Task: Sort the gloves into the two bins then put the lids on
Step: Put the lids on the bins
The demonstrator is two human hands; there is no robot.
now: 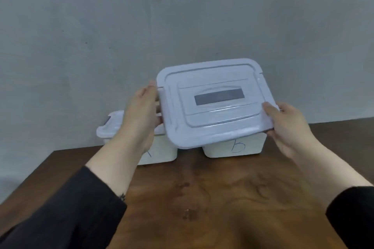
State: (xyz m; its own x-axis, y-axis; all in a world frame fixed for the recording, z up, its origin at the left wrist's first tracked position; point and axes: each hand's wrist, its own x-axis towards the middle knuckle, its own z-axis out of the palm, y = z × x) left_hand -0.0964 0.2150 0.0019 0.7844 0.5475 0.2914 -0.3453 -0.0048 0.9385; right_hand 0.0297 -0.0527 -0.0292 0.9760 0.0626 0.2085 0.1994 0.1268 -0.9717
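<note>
I hold a pale lilac lid point(214, 103) with a grey slot in its middle, tilted toward me, above the right white bin point(234, 147) marked "b". My left hand point(141, 111) grips the lid's left edge and my right hand point(287, 125) grips its near right corner. The left white bin point(159, 151) stands beside it, partly behind my left wrist, with its own lilac lid point(109, 127) on top. No gloves show; the insides of both bins are hidden.
Both bins stand at the far edge of a brown wooden table point(202, 198), close against a grey wall point(162, 26). The table's left edge runs diagonally at lower left. Dark sleeves cover both forearms.
</note>
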